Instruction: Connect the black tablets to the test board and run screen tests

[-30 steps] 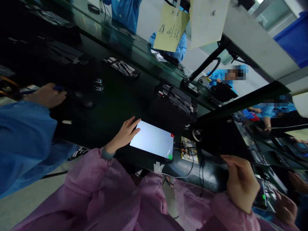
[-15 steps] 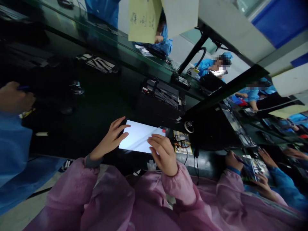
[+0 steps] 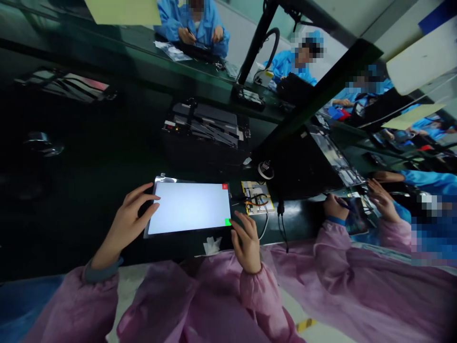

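Observation:
A lit display panel (image 3: 191, 208), white all over, lies on the dark bench in front of me. It has a red square at its upper right corner and a green one at its lower right. My left hand (image 3: 132, 216) holds the panel's left edge, its thumb and fingertips over the border. At the lower right corner is my right hand (image 3: 246, 240), fingers apart and slightly bent, a fingertip beside the green square. A circuit board (image 3: 257, 197) with cables sits just right of the panel.
Behind the panel stands a dark box (image 3: 207, 128) with flat parts on top. A roll of tape (image 3: 265, 170) and a crumpled white scrap (image 3: 212, 245) are close by. On the right, a co-worker's hand (image 3: 335, 208) holds a pen. A slanted dark post (image 3: 314, 95) rises behind.
My right hand has moved off the panel's face to its lower right corner, and the green square now shows. My left hand stays at the left edge. The camera view has shifted.

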Motion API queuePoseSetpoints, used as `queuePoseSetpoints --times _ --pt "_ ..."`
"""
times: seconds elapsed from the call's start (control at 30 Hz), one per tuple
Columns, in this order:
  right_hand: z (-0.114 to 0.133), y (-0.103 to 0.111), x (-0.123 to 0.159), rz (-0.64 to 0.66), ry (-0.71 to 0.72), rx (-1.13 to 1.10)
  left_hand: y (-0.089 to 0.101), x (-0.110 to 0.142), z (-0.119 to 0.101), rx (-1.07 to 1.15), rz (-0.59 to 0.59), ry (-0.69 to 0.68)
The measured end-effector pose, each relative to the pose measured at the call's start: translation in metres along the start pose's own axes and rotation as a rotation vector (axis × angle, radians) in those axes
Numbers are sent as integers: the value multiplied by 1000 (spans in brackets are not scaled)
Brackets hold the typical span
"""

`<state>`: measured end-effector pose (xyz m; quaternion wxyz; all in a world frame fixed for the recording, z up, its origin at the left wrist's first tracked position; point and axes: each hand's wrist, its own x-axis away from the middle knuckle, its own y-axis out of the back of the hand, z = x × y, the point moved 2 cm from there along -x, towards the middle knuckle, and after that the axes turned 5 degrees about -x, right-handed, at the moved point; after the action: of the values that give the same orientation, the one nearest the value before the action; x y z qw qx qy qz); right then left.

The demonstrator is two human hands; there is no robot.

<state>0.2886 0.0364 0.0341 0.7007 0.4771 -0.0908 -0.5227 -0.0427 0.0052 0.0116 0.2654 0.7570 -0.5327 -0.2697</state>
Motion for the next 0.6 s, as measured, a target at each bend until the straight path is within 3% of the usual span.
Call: queuePoseSetpoints --times 0.13,0.27,0.43,0.6 --pt "-7 13 -13 -132 -43 -78 0 -1 3 -15 -2 44" --pt "-18 21 -19 -177 -67 -105 -2 -4 8 -36 -17 83" --pt "-20 12 -23 -158 -101 -135 -7 -7 17 -56 -27 75" --pt "-6 -7 -39 -60 -23 -198 -6 -10 17 -37 -44 35"
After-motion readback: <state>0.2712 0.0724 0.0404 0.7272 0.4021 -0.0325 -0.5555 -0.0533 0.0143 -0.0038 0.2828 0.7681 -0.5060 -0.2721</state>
